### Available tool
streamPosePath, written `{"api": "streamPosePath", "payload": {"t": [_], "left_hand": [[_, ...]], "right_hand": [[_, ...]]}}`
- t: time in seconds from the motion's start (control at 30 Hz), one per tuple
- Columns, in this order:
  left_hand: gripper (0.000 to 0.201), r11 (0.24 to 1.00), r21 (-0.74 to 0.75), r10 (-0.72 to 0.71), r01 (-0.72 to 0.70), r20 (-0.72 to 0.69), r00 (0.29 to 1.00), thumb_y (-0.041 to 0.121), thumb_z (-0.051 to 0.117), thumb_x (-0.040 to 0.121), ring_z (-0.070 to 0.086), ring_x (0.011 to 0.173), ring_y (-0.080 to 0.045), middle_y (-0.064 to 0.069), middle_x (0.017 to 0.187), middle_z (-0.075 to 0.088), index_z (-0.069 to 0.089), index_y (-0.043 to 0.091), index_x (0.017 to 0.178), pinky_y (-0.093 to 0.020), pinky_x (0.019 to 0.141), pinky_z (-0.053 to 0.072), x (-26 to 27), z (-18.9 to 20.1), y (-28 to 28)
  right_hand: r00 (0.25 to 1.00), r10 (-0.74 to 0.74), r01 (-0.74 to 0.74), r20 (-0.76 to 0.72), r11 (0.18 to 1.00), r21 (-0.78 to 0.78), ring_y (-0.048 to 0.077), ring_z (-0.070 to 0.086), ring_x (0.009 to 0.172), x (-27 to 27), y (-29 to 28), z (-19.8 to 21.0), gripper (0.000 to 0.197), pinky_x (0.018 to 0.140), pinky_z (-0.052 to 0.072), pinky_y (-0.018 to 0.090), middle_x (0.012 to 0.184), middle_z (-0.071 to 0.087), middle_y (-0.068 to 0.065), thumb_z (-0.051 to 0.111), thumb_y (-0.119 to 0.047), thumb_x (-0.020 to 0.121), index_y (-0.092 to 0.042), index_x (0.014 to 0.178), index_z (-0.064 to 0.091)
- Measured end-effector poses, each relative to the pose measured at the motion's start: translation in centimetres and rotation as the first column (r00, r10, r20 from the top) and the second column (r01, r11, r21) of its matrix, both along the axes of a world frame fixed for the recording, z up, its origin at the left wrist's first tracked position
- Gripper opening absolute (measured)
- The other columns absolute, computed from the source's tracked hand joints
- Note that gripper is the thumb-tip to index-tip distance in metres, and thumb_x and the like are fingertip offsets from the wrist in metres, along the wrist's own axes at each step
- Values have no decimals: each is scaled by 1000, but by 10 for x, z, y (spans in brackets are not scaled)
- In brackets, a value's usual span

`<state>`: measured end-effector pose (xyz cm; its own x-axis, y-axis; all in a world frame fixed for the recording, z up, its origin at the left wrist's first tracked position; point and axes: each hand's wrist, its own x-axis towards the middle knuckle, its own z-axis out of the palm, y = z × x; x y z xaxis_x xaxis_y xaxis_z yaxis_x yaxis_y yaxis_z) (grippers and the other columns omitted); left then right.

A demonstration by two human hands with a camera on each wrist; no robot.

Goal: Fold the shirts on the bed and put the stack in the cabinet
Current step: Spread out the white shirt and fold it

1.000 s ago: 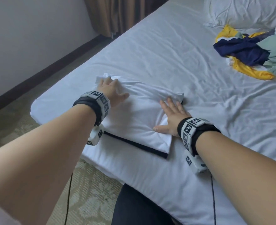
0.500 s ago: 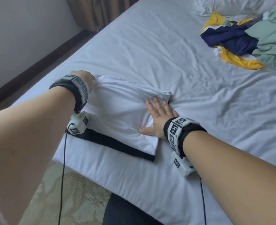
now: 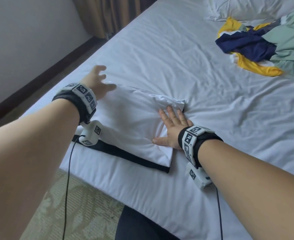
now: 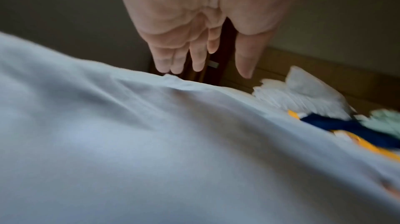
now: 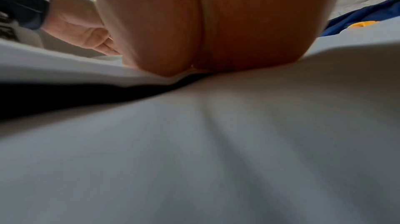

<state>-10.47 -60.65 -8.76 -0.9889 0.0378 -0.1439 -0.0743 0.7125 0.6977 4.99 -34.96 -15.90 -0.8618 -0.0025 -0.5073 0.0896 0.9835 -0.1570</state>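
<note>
The folded white shirt (image 3: 130, 125) lies on the bed (image 3: 177, 58) near its edge, a black band along the 6 o'clock side. Right hand (image 3: 173, 130) presses flat on its 3 o'clock edge, grip released. Left hand (image 3: 97, 80) hovers at 10 o'clock, fingers loosely spread, grasping nothing. Unfolded shirts (image 3: 257, 47) lie at 2 o'clock. Fabric is judged light, soft and limp: support from beneath at both side edges. No legible writing.
</note>
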Motion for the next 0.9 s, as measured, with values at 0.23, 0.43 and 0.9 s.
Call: {"api": "streamPosePath", "payload": {"t": [0.23,0.43,0.9], "left_hand": [[86,738,-559,-320,378,202,926,71,47,93,2,157,-29,0,171,-4,10,35,162,-54,124,16,58,-6,0],[83,721,-578,-260,382,286,922,91,19,84,-36,148,-24,8,163,-35,-18,59,151,-52,123,-16,90,-54,-28],[117,730,-518,-296,446,349,889,109,23,54,-39,147,-28,6,158,-44,-31,59,145,-56,120,-20,85,-65,-30]], "right_hand": [[1000,3,-3,7,1000,18,22,-32,149,0,0,3,118,123,-12,43,159,-38,-11,48,-90,75,-43,151,-30],[1000,14,-15,5,999,38,23,-31,149,-1,-3,6,117,121,-15,40,160,-37,-9,47,-89,77,-41,152,-29],[993,39,-43,111,998,38,29,-37,146,-6,-2,8,147,123,-15,47,156,-43,-8,56,-99,52,-38,150,-34]]}}
